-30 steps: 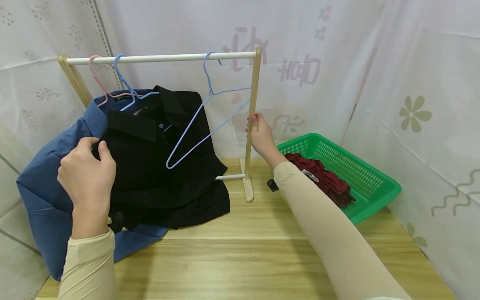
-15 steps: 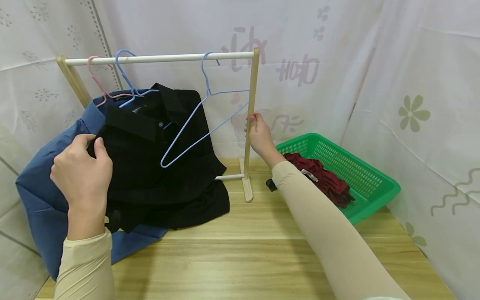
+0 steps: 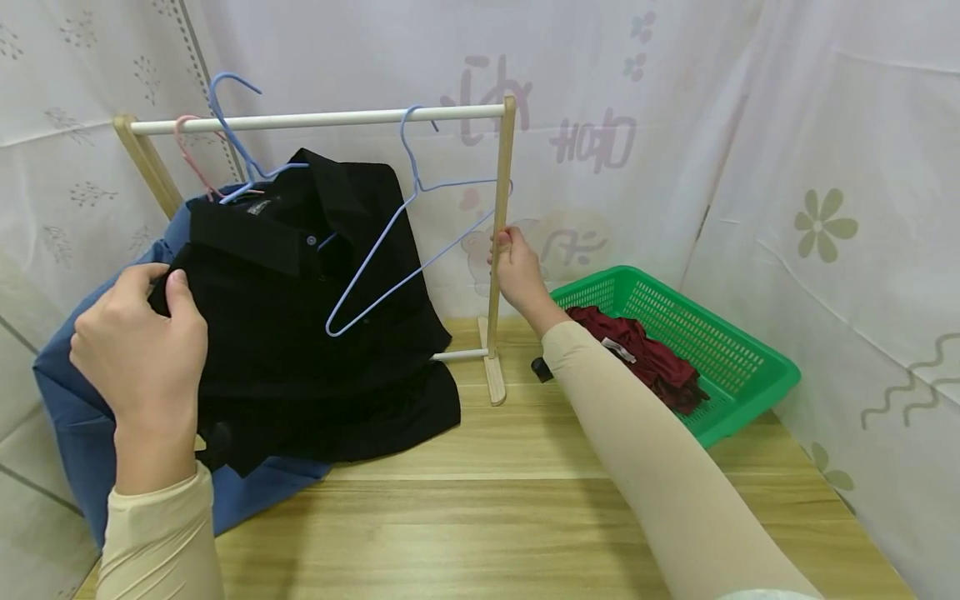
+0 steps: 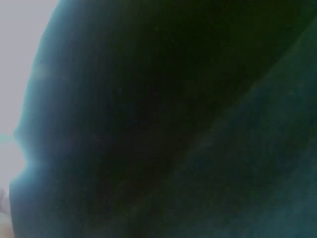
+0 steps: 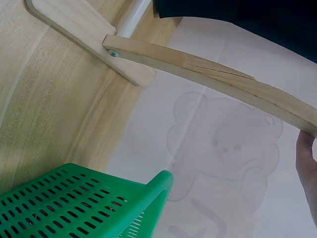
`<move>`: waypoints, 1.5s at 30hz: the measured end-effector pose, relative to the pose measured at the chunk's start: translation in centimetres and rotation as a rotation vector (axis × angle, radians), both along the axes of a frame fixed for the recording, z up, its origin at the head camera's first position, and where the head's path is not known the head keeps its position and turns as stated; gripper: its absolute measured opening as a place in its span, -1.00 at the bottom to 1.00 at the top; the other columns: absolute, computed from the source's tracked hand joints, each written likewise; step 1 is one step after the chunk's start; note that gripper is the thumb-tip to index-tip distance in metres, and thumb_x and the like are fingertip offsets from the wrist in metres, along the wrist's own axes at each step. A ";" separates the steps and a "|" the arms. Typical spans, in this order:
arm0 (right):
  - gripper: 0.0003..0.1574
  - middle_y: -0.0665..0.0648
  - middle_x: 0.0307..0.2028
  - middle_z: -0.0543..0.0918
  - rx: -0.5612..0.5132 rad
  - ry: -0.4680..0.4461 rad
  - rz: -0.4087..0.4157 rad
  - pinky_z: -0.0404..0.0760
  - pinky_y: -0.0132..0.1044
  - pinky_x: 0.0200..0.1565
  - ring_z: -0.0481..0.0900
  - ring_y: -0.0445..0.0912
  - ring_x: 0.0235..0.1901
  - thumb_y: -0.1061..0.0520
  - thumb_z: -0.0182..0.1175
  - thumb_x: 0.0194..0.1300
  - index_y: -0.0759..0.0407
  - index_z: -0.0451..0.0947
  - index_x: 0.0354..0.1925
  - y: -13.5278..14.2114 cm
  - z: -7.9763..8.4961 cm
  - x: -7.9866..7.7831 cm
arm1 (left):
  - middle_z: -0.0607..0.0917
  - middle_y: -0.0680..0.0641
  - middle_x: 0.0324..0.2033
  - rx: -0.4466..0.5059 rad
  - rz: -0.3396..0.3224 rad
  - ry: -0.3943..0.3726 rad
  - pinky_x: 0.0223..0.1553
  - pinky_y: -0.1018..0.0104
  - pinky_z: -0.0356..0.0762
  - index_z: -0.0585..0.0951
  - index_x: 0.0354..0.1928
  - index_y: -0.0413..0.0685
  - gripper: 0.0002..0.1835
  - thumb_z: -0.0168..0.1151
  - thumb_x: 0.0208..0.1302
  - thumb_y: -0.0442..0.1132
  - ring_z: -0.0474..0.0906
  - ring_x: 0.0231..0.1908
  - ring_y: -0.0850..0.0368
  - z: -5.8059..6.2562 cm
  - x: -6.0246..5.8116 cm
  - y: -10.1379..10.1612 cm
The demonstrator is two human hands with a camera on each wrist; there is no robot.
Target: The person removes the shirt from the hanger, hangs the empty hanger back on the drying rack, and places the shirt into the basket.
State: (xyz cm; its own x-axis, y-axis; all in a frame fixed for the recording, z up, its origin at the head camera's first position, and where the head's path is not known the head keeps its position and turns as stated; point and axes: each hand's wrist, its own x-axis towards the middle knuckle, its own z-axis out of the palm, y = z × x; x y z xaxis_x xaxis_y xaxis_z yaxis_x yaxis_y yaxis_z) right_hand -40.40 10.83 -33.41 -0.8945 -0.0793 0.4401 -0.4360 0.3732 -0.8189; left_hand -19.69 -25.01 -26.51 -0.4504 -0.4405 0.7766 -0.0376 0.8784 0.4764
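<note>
One green plastic basket (image 3: 675, 325) stands at the right of the table (image 3: 465, 533), its walls pierced with slots. A crumpled dark red garment (image 3: 637, 354) lies inside, towards the left, with a white label (image 3: 618, 350) showing on it; the rest of the visible basket floor is bare. The right forearm hides the basket's near left part.

Both arms wear pale cream sleeves. The left arm rises from the near left, almost upright, and the left hand (image 3: 146, 342) pinches the left shoulder of a black shirt (image 3: 277, 358) between its thumb and curled fingers. The right arm slants from the near right towards the far middle, and the right hand (image 3: 517, 267) grips the rack's right wooden post (image 3: 502, 183), thumb up along it.

The black shirt is at the left of the scene, in front of the rack, with a blue hanger (image 3: 232, 137) in its open collar. That hanger's hook stands above the white rail (image 3: 322, 119), its tip clear of it. Behind the shirt, farther left, a blue garment (image 3: 78, 417) spreads under a pink hanger (image 3: 191, 158) hooked on the rail. Another blue hanger, bare (image 3: 420, 187), hangs near the right post. The left wrist view shows mostly blurred dark cloth.
</note>
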 end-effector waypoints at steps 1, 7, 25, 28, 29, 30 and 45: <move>-0.23 0.28 -0.08 0.52 0.002 0.002 -0.002 0.63 -0.04 0.00 0.62 0.21 0.01 -0.32 -0.42 0.44 0.24 0.32 0.14 0.0 0.0 0.0 | 0.74 -0.30 -0.10 -0.004 0.001 0.007 -0.34 -0.05 0.36 0.65 0.07 -0.19 -0.50 -0.04 0.43 0.05 0.58 -0.27 -0.36 0.0 0.1 0.0; -0.24 0.27 -0.08 0.53 -0.002 0.015 0.000 0.62 -0.02 0.02 0.62 0.23 0.01 -0.33 -0.41 0.44 0.22 0.32 0.13 -0.1 -0.1 -0.2 | 0.74 -0.28 -0.09 -0.023 0.006 0.037 -0.19 -0.19 0.43 0.66 0.04 -0.20 -0.51 -0.03 0.44 0.03 0.60 -0.21 -0.36 0.1 0.8 0.1; -0.18 0.26 -0.07 0.54 0.008 0.013 -0.013 0.63 -0.04 0.01 0.63 0.15 -0.02 -0.34 -0.42 0.44 0.27 0.32 0.17 -0.1 -0.1 -0.3 | 0.75 -0.35 -0.21 -0.008 -0.072 0.061 -0.32 0.04 0.32 0.68 -0.05 -0.31 -0.55 0.07 0.40 -0.03 0.56 -0.34 -0.35 -2.5 2.4 -0.4; -0.20 0.26 -0.08 0.54 0.007 0.009 -0.019 0.63 -0.04 0.00 0.63 0.15 -0.02 -0.34 -0.42 0.44 0.24 0.33 0.15 -0.2 -0.1 -0.2 | 0.75 -0.35 -0.24 -0.001 -0.086 0.054 -0.35 0.07 0.29 0.69 -0.06 -0.28 -0.58 0.10 0.38 -0.04 0.55 -0.37 -0.33 -3.2 2.5 -0.4; -0.21 0.26 -0.09 0.54 0.007 0.007 -0.021 0.63 -0.04 -0.01 0.64 0.15 -0.02 -0.34 -0.42 0.44 0.23 0.33 0.15 -0.2 -0.1 -0.2 | 0.75 -0.35 -0.25 0.000 -0.090 0.051 -0.35 0.06 0.29 0.69 -0.07 -0.27 -0.59 0.11 0.37 -0.05 0.55 -0.38 -0.32 -3.5 2.6 -0.5; -0.21 0.26 -0.09 0.54 0.006 0.005 -0.021 0.63 -0.03 -0.01 0.64 0.16 -0.02 -0.34 -0.42 0.44 0.23 0.33 0.15 -0.2 -0.1 -0.2 | 0.75 -0.35 -0.27 -0.004 -0.091 0.047 -0.36 0.03 0.30 0.69 -0.07 -0.27 -0.60 0.11 0.37 -0.06 0.55 -0.39 -0.32 -3.7 2.6 -0.5; -0.22 0.28 -0.10 0.54 0.011 0.005 -0.027 0.63 -0.05 -0.03 0.63 0.14 -0.04 -0.33 -0.42 0.44 0.24 0.33 0.14 -0.3 -0.1 -0.2 | 0.74 -0.30 -0.38 0.045 -0.105 -0.030 -0.43 0.04 0.29 0.72 -0.12 -0.20 -0.71 0.21 0.30 -0.14 0.49 -0.52 -0.24 -8.2 3.2 -0.9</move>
